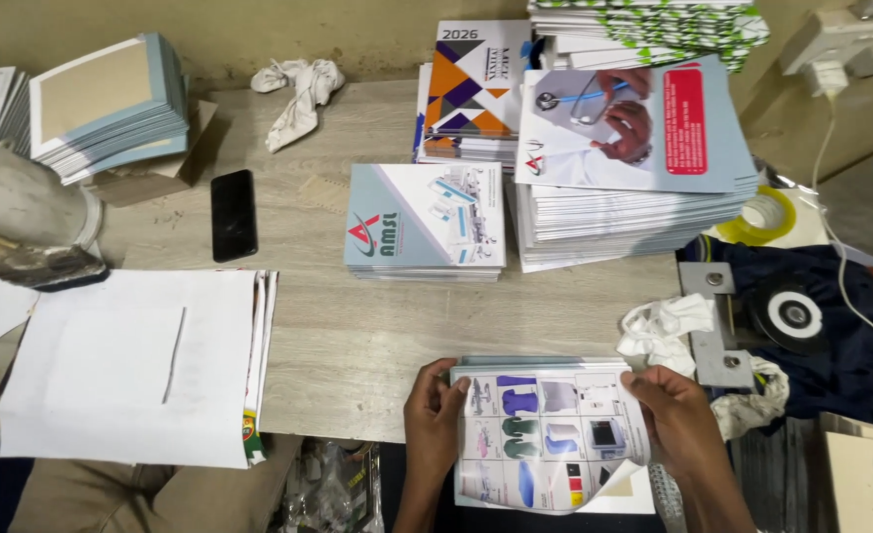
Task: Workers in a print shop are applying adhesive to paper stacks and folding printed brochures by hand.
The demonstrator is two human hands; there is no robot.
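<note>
Left hand (435, 413) pinches left edge of glossy catalogue sheet (545, 434), thumb on top. Right hand (681, 419) pinches sheet's right edge, corner curling up. Sheet thin, rectangular, printed with grid of product photos, lying at table's near edge, 6 o'clock, atop thin booklet stack (540, 362). Table (348, 336) pale wood-grain laminate. At 12 o'clock, grey-blue brochure pile (425, 222); at 1 o'clock, taller pile (634, 212). Black phone (233, 214) at 10 o'clock. White paper stack (130, 365) at 9 o'clock. Crumpled white rag (664, 328) just right of the sheet. Tape roll (767, 212) at 2 o'clock.
</note>
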